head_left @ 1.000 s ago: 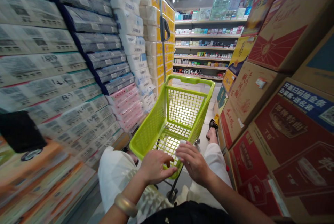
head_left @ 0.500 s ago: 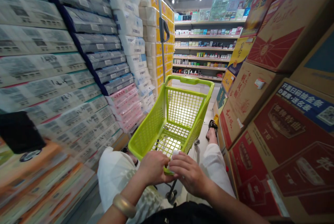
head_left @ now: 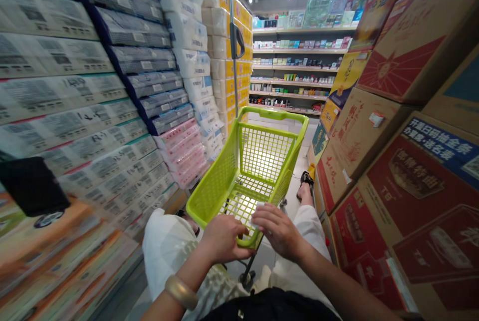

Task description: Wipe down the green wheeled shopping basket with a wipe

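A lime-green shopping basket cart (head_left: pixel 239 154) with latticed walls stands between my knees, its near rim close to my hands. My left hand (head_left: pixel 226 238), with a gold bangle on the wrist, curls over this near rim, thumb below it. At the rim's near right corner is my right hand (head_left: pixel 279 228), its fingers bent over a small white wad (head_left: pixel 260 205) that looks like tissue. Most of the wad is hidden under the fingers. Inside, the basket's latticed floor shows.
Stacked tissue packs (head_left: pixel 179 91) rise along the left. Cardboard cartons (head_left: pixel 411 176) are piled on the right. A metal pole with a black handle (head_left: pixel 237 40) stands beyond the basket. Shelves of small goods (head_left: pixel 295 66) line the back. A black object (head_left: pixel 33 186) is at the left edge.
My right hand has moved right and slightly up with the white wad, apart from my left hand. My left hand stays at the near rim.
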The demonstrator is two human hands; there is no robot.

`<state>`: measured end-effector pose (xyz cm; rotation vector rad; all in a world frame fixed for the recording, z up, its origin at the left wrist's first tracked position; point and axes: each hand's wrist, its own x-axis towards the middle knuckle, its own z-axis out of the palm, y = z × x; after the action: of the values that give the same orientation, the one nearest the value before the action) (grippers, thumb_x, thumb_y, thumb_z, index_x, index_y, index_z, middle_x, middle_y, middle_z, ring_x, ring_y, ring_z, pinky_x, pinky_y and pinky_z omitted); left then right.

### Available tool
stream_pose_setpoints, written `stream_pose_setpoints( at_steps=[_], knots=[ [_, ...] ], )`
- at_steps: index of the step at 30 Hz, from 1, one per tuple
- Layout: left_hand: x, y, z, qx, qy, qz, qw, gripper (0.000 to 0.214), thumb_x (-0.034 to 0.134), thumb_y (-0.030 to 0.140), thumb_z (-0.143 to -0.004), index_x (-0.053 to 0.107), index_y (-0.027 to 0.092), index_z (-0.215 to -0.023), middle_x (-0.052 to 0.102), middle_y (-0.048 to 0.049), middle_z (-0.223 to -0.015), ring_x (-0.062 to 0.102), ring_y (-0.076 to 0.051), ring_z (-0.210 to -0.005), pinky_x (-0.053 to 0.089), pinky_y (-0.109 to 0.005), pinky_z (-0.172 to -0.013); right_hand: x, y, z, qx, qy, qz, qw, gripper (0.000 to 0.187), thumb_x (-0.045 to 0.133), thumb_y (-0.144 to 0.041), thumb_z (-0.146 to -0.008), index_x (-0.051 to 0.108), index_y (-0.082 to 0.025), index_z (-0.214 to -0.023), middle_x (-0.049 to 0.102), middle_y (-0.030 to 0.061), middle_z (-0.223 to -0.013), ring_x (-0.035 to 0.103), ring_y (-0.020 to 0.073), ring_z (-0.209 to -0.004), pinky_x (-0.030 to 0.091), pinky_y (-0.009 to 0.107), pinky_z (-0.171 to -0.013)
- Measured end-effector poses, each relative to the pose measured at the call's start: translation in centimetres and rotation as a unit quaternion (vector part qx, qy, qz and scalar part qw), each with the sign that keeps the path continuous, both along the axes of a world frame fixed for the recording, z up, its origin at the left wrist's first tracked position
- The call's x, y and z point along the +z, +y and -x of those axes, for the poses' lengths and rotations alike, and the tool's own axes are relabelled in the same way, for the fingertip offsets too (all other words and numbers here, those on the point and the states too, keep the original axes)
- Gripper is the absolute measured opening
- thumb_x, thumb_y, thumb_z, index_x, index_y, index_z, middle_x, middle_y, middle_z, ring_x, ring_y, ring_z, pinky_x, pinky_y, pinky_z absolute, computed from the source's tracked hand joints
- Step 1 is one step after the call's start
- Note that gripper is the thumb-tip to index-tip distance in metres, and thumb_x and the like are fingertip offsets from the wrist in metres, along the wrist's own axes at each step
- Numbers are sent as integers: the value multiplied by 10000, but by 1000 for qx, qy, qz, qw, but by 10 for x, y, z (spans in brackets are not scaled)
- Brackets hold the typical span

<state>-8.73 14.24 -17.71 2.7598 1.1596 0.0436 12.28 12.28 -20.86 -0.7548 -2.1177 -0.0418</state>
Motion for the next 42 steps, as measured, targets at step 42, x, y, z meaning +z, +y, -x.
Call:
stream_pose_setpoints(
  at_steps=[42],
  knots=[
    [2, -1, 5, 17, -8, 0, 1000, 411, 604, 634, -794, 750, 261, -886, 733, -52, -817, 653, -244, -823, 452, -317, -716, 2, 22, -4, -46, 35, -6, 998, 213, 468, -164, -966, 644, -205, -1078, 720, 72, -1007, 637, 203, -1045, 487, 436, -1014]
  ],
)
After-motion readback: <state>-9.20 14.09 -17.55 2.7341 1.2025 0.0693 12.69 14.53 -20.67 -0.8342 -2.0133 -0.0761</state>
